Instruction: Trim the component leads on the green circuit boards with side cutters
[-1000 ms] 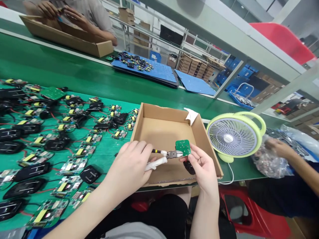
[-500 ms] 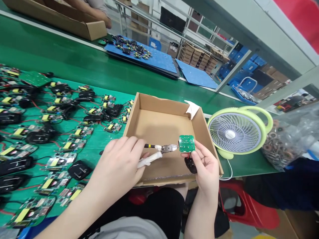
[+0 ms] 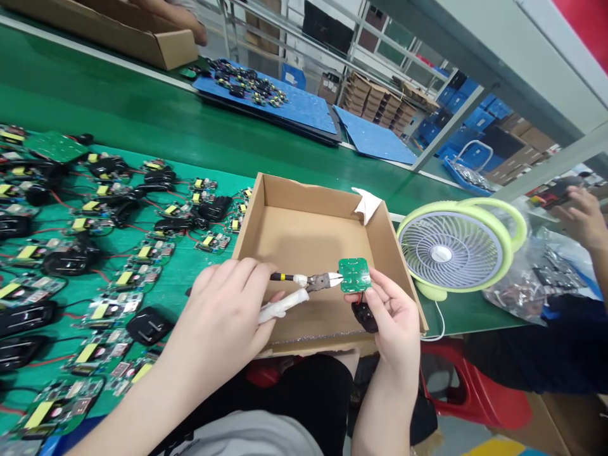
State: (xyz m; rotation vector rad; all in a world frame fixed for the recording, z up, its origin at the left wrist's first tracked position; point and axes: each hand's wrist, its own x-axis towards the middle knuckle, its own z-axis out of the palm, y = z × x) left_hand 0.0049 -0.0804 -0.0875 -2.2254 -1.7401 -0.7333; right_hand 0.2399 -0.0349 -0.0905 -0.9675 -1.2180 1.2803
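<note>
My left hand [image 3: 232, 307] is wrapped round the handles of the pliers [image 3: 320, 282], one handle dark with a yellow band, the other wrapped in white. The plier tips point right and meet the left edge of a green circuit board [image 3: 354, 275]. My right hand [image 3: 392, 310] pinches that board by its lower right corner. Just under the board a black plug part [image 3: 365, 315] hangs by a red wire against my right fingers. Both hands are over an open cardboard box [image 3: 304, 235].
Many circuit boards with black plugs [image 3: 149, 325] cover the green bench at left. A green fan [image 3: 441, 253] stands right of the box. A white scrap [image 3: 367, 204] sits on the box rim. Another person's hand [image 3: 582, 212] is at far right.
The plier tips look parted now and overlap the board's left edge, where they were beside it. Another person's hand has come into view at the right, over the plastic bags.
</note>
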